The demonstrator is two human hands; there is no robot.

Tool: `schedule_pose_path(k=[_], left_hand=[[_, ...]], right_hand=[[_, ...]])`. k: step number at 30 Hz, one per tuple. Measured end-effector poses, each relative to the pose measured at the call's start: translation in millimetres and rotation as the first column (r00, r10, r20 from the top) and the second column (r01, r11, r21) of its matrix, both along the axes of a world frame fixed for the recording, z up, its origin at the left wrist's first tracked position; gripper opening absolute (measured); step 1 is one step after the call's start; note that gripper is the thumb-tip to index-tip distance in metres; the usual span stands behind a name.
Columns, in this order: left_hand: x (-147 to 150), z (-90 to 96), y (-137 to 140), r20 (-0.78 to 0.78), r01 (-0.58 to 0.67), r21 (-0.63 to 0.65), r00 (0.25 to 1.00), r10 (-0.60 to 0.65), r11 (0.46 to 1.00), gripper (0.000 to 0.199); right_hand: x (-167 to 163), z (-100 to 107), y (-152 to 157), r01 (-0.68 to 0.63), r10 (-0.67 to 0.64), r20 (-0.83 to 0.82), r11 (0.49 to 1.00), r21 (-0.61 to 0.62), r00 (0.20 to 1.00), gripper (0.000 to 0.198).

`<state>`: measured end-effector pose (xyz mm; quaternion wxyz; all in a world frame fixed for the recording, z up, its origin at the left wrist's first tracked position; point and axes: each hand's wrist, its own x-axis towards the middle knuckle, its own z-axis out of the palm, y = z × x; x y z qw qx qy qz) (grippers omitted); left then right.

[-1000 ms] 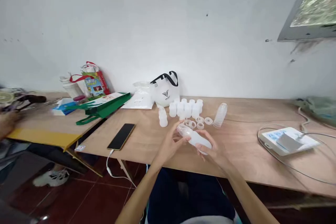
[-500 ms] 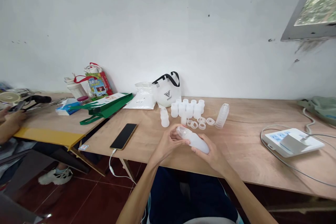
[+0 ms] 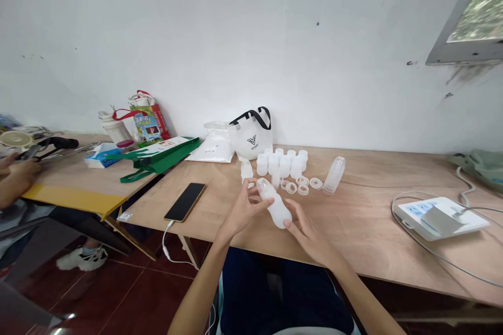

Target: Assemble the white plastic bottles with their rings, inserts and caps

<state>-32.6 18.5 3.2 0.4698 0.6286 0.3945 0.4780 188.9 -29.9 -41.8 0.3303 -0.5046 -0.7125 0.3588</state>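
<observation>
A frosted white plastic bottle (image 3: 280,212) with a clear domed cap (image 3: 265,187) is tilted above the table's front edge. My left hand (image 3: 248,208) is closed round its upper, capped end. At the lower end, the thumb and fingers of my right hand (image 3: 308,233) grip the bottle's side and base. Just beyond my left hand stands a similar bottle (image 3: 246,168), partly covered by the fingers. Several open white bottles (image 3: 285,165) are grouped behind, with loose translucent rings (image 3: 291,188) in front of them. A stack of clear domed caps (image 3: 335,175) leans to the right.
A phone (image 3: 184,202) on a charging cable lies left. Against the wall are a white tote bag (image 3: 251,138) and a white plastic package (image 3: 212,146). A green bag (image 3: 161,159) bridges two tables. At right sits a white device (image 3: 440,217) with cables. Another person's hand (image 3: 21,170) shows far left.
The bottle has turned more upright, its lower end swinging left and toward me. My right hand has shifted left with it, and my left hand has moved slightly left.
</observation>
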Motion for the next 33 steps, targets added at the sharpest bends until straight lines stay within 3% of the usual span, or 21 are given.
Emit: schedule_pose_path(k=[5,10,17,23,33], left_hand=[[-32.0,-11.9,16.7,-0.207,-0.204,0.17,0.949,0.237,0.964,0.054],[-45.4,-30.6,38.9,-0.279,-0.295,0.256,0.889,0.362,0.921,0.049],[-41.8,-53.1,58.3,-0.163,-0.272,0.237,0.935,0.314,0.933,0.062],[-40.8,-64.0,63.3,-0.075,-0.185,0.237,0.975,0.208,0.954,0.067],[-39.9,-87.0,80.4,-0.069,-0.29,0.274,0.945,0.32,0.917,0.069]], right_hand=[[17.3,-4.6,11.0,0.097,-0.094,0.102,0.995,-0.016,0.99,0.052],[41.8,-21.2,25.8,0.143,-0.217,0.369,0.966,0.216,0.904,0.034],[56.2,-50.6,40.5,0.094,-0.322,0.505,0.901,0.424,0.801,0.032],[57.6,-56.7,43.3,0.069,-0.334,0.523,0.885,0.461,0.785,0.033],[56.0,-52.6,41.7,0.054,-0.327,0.537,0.885,0.461,0.778,0.031]])
